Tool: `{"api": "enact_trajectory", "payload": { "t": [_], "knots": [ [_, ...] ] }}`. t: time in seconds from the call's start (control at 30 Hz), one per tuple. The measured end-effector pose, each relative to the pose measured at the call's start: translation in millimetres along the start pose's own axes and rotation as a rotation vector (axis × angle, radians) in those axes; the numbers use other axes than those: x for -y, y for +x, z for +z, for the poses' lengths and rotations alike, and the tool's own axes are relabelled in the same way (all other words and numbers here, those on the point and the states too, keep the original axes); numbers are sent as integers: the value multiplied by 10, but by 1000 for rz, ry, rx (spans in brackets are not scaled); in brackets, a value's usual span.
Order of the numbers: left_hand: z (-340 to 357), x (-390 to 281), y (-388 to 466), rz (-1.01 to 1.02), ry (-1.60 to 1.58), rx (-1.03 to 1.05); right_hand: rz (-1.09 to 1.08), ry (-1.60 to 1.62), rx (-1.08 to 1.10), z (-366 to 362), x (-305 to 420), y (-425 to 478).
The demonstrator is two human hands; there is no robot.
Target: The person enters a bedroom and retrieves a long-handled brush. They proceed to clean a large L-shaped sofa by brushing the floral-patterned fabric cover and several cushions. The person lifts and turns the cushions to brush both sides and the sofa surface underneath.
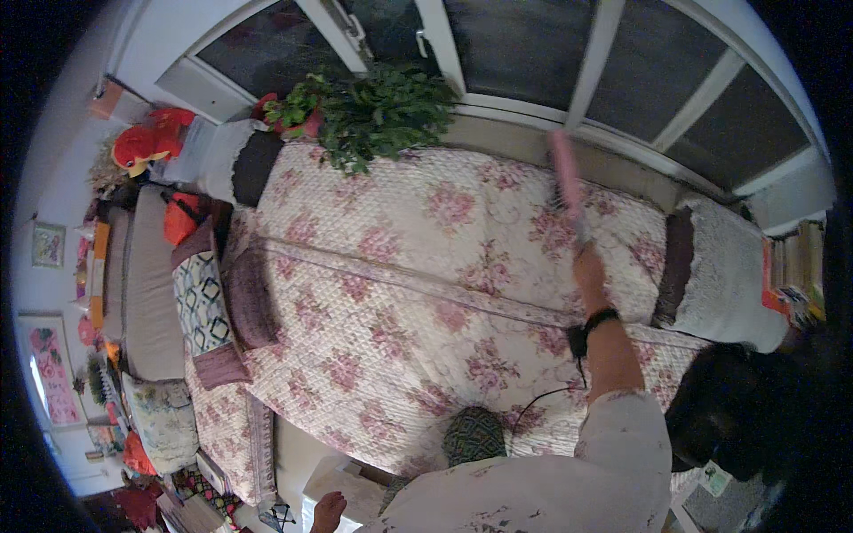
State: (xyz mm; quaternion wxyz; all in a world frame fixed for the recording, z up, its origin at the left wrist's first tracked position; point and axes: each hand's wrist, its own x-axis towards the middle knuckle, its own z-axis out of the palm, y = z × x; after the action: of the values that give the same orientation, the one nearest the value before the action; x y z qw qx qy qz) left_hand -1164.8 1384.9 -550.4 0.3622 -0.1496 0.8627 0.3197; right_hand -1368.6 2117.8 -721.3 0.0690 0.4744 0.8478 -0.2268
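My right hand [589, 263] grips the handle of a pink brush [566, 166], blurred by motion. My right arm is stretched out, and the brush points towards the window side, over the far part of a floral quilted bedspread [413, 293]. Whether its bristles touch the cloth I cannot tell. A dark band circles my right wrist. Low in the view, my left hand [328, 512] hangs beside my body near a pale box-like object [346, 490]. Its fingers look loosely curled, but their inner side is hidden.
A black cable [543, 396] lies on the bedspread by my right forearm. Green potted plants [393, 110] overhang its far edge below the windows. Cushions [203, 306] sit at the left. At the right are a lace-covered armrest [723, 273] and books [800, 266].
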Motion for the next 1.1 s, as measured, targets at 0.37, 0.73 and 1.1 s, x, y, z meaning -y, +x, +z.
{"api": "enact_trajectory", "payload": {
  "t": [0.37, 0.73, 1.1],
  "knots": [
    [-134, -939, 706, 148, 117, 44, 52, -128, 153, -229, -1197, 165],
    [-59, -923, 818, 207, 228, 203, -512, -394, 282, -200, -1330, -847],
    [20, -1236, 933, -26, 115, 209, 118, -110, -280, -374, -1940, -474]
  ]
}}
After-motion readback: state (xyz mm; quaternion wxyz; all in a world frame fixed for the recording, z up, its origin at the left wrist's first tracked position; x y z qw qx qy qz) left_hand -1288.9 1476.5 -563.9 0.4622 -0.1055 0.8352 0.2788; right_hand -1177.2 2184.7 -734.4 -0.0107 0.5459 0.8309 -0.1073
